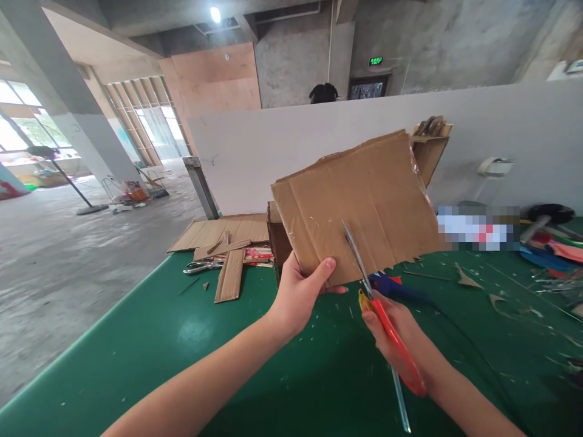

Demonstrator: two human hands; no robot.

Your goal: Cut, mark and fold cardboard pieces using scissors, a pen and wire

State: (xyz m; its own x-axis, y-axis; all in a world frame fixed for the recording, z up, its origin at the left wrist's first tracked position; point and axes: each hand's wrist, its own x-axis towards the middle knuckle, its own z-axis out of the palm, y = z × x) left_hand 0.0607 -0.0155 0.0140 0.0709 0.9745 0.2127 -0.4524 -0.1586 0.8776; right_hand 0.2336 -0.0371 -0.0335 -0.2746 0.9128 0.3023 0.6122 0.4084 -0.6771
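Observation:
My left hand point(298, 294) grips a brown piece of cardboard point(359, 200) at its lower left corner, thumb on the near face. The sheet is held up above the table, tilted, with rough cut edges. In my right hand point(401, 334) is a pair of scissors point(394, 343) with red handles, fingers wrapped round them. One blade lies across the near face of the cardboard, pointing up and left; the other blade is hidden, so I cannot tell how far they are parted.
On the green table point(191, 358), cardboard strips point(230, 276) and metal scissors point(204, 266) lie at left, beside a cardboard box point(277, 237). A blue tool point(396, 286) with a cord, scraps point(467, 276) and coloured items point(562, 252) lie right. A white partition point(237, 152) stands behind.

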